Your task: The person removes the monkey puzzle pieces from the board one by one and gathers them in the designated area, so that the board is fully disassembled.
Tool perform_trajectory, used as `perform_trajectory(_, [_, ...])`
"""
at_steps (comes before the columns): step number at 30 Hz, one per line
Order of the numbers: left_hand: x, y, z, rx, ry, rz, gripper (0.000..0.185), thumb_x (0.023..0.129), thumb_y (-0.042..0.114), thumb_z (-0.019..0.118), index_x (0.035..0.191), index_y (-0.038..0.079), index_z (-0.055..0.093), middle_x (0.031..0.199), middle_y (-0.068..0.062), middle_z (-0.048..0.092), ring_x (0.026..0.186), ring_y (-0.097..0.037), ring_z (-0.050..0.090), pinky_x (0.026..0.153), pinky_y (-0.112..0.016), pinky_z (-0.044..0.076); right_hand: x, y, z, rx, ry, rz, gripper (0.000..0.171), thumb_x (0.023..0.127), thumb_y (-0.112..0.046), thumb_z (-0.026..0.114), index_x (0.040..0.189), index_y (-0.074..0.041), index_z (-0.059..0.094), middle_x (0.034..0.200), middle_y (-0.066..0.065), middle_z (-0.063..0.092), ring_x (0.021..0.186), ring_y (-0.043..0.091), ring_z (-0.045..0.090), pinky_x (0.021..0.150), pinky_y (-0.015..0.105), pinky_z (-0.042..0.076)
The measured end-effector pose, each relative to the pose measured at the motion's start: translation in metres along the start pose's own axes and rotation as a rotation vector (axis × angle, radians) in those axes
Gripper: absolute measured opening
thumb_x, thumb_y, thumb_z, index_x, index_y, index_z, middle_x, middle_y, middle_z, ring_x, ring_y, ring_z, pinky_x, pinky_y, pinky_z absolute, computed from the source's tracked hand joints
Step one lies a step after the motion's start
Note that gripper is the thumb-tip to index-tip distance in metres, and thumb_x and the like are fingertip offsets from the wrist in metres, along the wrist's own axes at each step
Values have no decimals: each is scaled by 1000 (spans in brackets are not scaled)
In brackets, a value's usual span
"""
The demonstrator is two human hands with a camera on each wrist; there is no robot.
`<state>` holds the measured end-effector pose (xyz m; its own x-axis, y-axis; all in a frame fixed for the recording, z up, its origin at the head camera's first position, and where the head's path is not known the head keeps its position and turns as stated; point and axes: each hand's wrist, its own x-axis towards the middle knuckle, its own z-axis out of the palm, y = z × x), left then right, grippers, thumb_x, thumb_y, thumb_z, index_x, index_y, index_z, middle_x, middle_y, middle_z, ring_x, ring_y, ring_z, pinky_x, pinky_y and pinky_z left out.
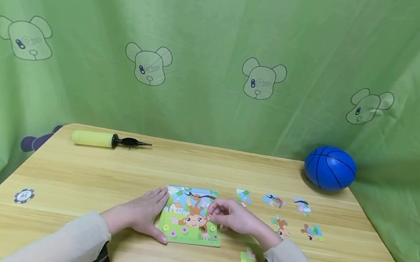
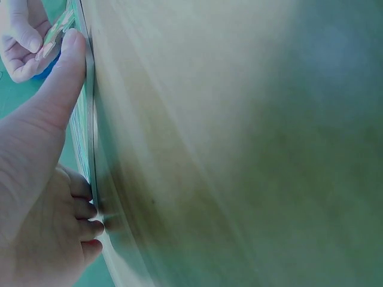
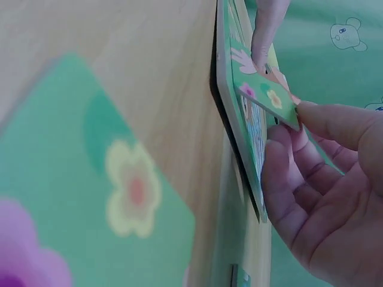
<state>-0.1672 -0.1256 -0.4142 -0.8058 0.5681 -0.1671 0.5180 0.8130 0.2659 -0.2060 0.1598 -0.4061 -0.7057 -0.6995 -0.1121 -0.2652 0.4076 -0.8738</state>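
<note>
A monkey jigsaw board (image 1: 188, 240) lies on the table in front of me. My left hand (image 1: 147, 213) rests along its left edge, fingers fairly straight, the thumb by the lower left corner. At the board's right side my right hand (image 1: 233, 216) pinches a green puzzle piece (image 3: 263, 89) with flowers between thumb and fingers. In the right wrist view that piece is tilted over the board, with the thumb (image 3: 329, 119) on its corner. Near my right wrist a loose puzzle piece (image 1: 247, 261) with a yellow flower lies on the table.
Several loose pieces, among them a monkey-patterned piece (image 1: 281, 226), lie right of the board. A blue ball (image 1: 330, 168) sits at the back right, a yellow hand pump (image 1: 94, 139) at the back left. A poker chip (image 1: 24, 196) lies at the left.
</note>
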Motion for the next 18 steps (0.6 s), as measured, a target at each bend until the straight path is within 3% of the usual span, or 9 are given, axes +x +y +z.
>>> perform_trajectory(9, [0,0,0,1,1,3,119,66,73,59,142,-10,19,148,-26,11,136,-37,11,110,-42,13,-4,-4,-4,5,54,5,6,88,-8,60,92,-3,60,80,7,57,70,23,54,56,34,52])
perform_trajectory(18, [-1,1,-1,-7,-6,-1,119,66,73,59,142,-9,18,148,-26,10,136,-37,10,110,-42,12,-26,-1,-33,14,96,14,12,90,-8,58,94,2,59,80,9,57,68,20,52,55,31,51])
